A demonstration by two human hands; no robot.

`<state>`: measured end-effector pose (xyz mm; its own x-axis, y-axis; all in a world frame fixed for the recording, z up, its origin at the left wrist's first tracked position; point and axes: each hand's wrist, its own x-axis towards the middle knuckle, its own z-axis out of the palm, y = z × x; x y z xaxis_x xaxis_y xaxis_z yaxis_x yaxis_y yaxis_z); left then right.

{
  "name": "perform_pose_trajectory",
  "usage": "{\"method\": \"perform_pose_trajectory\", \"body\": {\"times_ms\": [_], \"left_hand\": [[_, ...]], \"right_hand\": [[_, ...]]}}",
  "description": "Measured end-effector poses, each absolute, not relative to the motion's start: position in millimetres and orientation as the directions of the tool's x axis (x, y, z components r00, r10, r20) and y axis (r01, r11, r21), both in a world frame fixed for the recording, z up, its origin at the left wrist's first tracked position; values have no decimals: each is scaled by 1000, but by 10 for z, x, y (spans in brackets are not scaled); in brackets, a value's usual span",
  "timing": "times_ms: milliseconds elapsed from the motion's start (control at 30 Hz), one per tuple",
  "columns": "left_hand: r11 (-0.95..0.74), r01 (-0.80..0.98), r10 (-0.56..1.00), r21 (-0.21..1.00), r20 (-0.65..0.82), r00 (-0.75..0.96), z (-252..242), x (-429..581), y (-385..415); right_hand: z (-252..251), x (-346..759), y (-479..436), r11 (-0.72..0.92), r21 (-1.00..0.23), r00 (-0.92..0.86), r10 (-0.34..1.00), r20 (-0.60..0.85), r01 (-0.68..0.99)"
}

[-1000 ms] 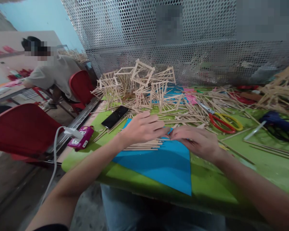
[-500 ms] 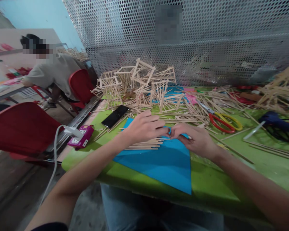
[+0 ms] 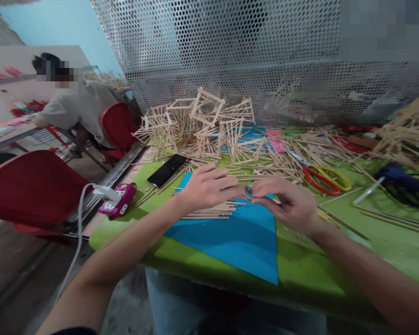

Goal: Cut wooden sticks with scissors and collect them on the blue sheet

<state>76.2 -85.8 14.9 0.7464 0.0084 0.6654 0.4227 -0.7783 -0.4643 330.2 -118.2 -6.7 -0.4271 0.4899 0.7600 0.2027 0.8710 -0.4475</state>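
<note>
My left hand (image 3: 212, 186) hovers over a row of thin wooden sticks (image 3: 209, 215), its thumb and index finger closed at the tips and the other fingers loosely bent. My right hand (image 3: 288, 202) meets it from the right, thumb and index finger pinched together. Whatever lies between the fingertips is too small to make out. Beneath both hands is a blue sheet (image 3: 226, 246), with the sticks lying side by side across it. My left hand covers part of that row.
Behind the sheet are frames built of sticks (image 3: 209, 109) and loose sticks (image 3: 279, 163). A black phone (image 3: 167, 170) and a purple power adapter (image 3: 120, 200) with a white cable lie left. To the right are scissors (image 3: 323, 180) and a blue glue gun (image 3: 405, 179). A person (image 3: 80, 102) sits beyond.
My right hand has shifted slightly right, and its thumb and index finger now form a wider arch. My left fingers have straightened a little. The row of sticks looks the same.
</note>
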Motion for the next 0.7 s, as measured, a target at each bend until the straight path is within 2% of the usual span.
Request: {"method": "perform_pose_trajectory", "body": {"times_ms": [167, 467, 700], "left_hand": [[-787, 398, -24, -472, 668, 744, 153, 766, -864], [-762, 402, -25, -508, 642, 766, 115, 785, -866], [-783, 355, -102, -511, 668, 737, 100, 797, -865]], "right_hand": [[-62, 3347, -1162, 843, -512, -513, 516, 686, 163], [-13, 3375, -1121, 841, -507, -585, 510, 631, 186], [21, 3364, -1152, 801, -593, -629, 502, 594, 81]]}}
